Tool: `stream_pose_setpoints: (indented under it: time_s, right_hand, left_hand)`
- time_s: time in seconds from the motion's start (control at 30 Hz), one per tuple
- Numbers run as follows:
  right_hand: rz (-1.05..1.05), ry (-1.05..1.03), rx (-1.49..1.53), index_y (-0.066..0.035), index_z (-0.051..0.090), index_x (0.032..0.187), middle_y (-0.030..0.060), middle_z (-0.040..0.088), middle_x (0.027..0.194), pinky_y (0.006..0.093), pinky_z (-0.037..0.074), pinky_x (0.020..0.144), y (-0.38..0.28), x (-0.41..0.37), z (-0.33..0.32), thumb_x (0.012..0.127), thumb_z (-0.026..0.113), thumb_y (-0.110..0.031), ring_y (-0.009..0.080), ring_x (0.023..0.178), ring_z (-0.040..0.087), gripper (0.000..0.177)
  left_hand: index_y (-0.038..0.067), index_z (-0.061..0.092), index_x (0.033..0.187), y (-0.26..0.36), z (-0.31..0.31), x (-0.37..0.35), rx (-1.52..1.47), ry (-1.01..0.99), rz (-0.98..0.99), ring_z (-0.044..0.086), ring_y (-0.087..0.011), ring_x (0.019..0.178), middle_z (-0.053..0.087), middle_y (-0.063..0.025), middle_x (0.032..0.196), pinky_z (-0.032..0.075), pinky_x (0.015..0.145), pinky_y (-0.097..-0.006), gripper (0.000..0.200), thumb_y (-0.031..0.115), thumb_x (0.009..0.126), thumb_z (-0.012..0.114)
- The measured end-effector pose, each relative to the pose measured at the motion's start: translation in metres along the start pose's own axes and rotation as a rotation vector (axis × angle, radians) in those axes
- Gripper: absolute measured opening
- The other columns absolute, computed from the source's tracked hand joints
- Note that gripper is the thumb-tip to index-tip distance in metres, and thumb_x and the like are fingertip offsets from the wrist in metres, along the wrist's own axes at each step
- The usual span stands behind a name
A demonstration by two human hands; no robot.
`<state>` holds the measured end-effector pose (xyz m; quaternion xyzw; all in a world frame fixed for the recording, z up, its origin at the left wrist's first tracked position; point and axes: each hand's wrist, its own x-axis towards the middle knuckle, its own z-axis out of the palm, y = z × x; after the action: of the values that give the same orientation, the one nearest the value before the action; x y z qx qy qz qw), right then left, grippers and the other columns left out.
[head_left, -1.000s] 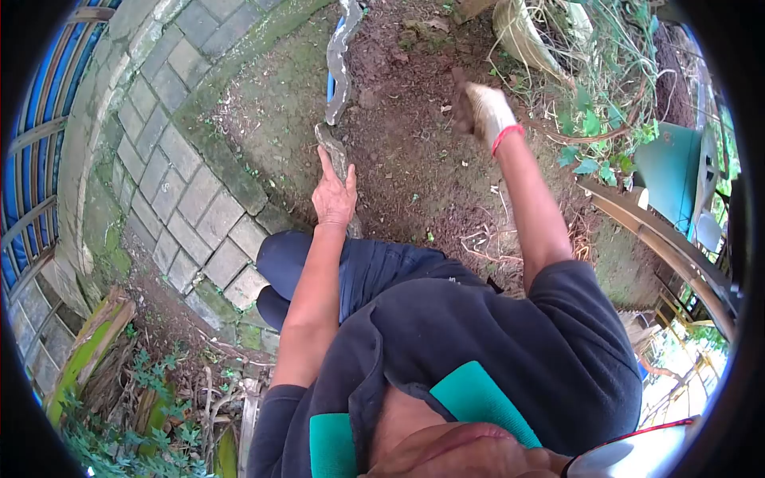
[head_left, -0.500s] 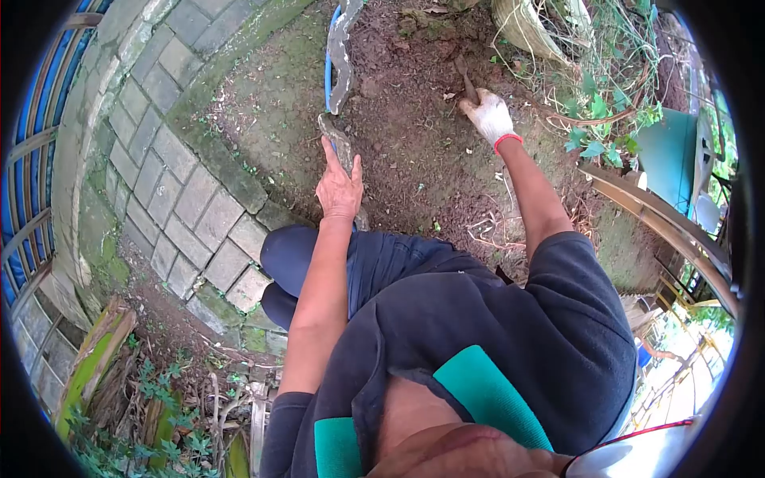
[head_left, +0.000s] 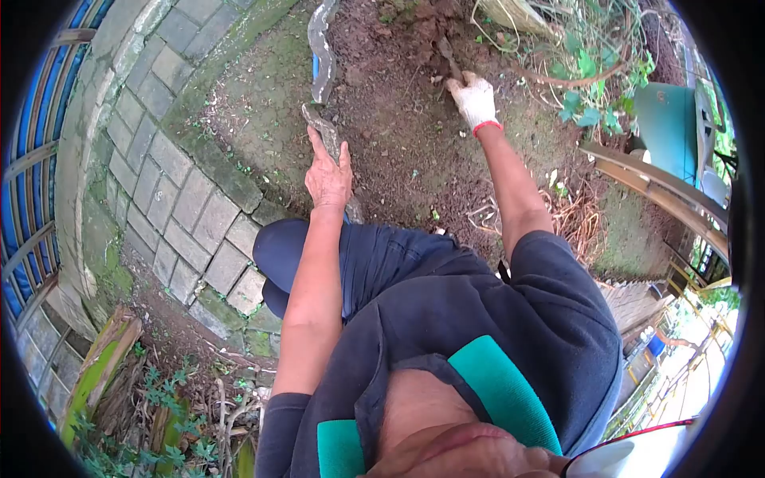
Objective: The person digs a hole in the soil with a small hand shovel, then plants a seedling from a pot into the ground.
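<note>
My right hand (head_left: 476, 100), in a white glove with a red cuff, is closed around a narrow, soil-coloured hand tool (head_left: 449, 56). Its blade points away from me into loose dark soil (head_left: 426, 33); the handle is hidden in my grip, and I cannot make out its exact kind. Bare and with fingers apart, my left hand (head_left: 327, 177) rests against a grey, wavy-edged piece of edging (head_left: 319, 119). Beyond it, a second length of edging (head_left: 322, 48) runs away from me, with a strip of blue (head_left: 315, 65) along its side.
Grey paving bricks (head_left: 169, 191) lie to the left, bordered by a mossy curb. Climbing leaves and dry stems (head_left: 594, 64) hang at the upper right, near a green container (head_left: 668, 131) and wooden planks (head_left: 649, 187). Dry roots (head_left: 575, 227) lie right of my knees.
The whole view has shifted slightly. My gloved hand and the tool appear further up and left, and more loose soil shows around the blade. My left hand stays at the edging.
</note>
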<state>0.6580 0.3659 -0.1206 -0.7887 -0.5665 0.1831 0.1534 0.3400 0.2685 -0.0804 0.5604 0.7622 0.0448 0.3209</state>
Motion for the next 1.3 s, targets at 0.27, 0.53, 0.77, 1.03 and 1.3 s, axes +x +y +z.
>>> stream_pose_setpoints:
  time_s: [0.27,0.53,0.77,1.03,1.3]
  right_hand:
    - [0.002,-0.046,-0.065,-0.001,0.064,0.098,0.0282,0.065,0.096,0.0497,0.05,0.084,-0.009,-0.022,-0.013,0.084,0.057,-0.037,0.0452,0.093,0.062,0.039]
    - [0.074,-0.169,-0.138,0.004,0.062,0.094,0.0292,0.066,0.087,0.0467,0.054,0.079,-0.046,-0.052,-0.065,0.085,0.057,-0.035,0.0407,0.086,0.067,0.041]
    - [0.418,-0.59,0.231,0.005,0.063,0.092,0.0229,0.064,0.075,0.0402,0.053,0.067,-0.069,-0.072,-0.112,0.085,0.059,-0.034,0.0295,0.073,0.067,0.039]
    - [0.39,-0.156,0.167,0.003,0.066,0.098,0.029,0.066,0.09,0.0449,0.05,0.082,-0.03,-0.035,-0.057,0.085,0.055,-0.04,0.0423,0.089,0.065,0.046]
    - [0.1,-0.146,0.109,0.003,0.057,0.1,0.0286,0.064,0.086,0.0499,0.052,0.078,-0.054,-0.053,-0.034,0.09,0.055,-0.032,0.0458,0.084,0.064,0.036]
  left_hand:
    - [0.009,0.002,0.154,0.006,-0.005,-0.001,0.01,-0.028,-0.02,0.065,-0.0425,0.092,0.066,-0.0269,0.109,0.051,0.084,-0.0484,0.083,0.046,0.095,0.048]
    - [0.009,0.002,0.154,0.006,-0.006,0.003,-0.001,-0.026,-0.013,0.065,-0.0428,0.091,0.066,-0.027,0.108,0.05,0.085,-0.0486,0.084,0.047,0.095,0.048]
    - [0.01,0.004,0.154,0.001,0.0,0.003,-0.012,0.025,0.011,0.065,-0.0442,0.085,0.067,-0.0285,0.089,0.049,0.081,-0.0507,0.084,0.052,0.095,0.047]
    - [0.009,0.0,0.154,0.011,-0.007,0.005,0.048,-0.06,-0.056,0.065,-0.0426,0.09,0.067,-0.0274,0.102,0.05,0.085,-0.0485,0.085,0.047,0.095,0.048]
    - [0.01,0.0,0.154,0.01,-0.007,0.004,0.033,-0.058,-0.053,0.065,-0.043,0.092,0.066,-0.0276,0.103,0.049,0.086,-0.0486,0.085,0.047,0.095,0.049]
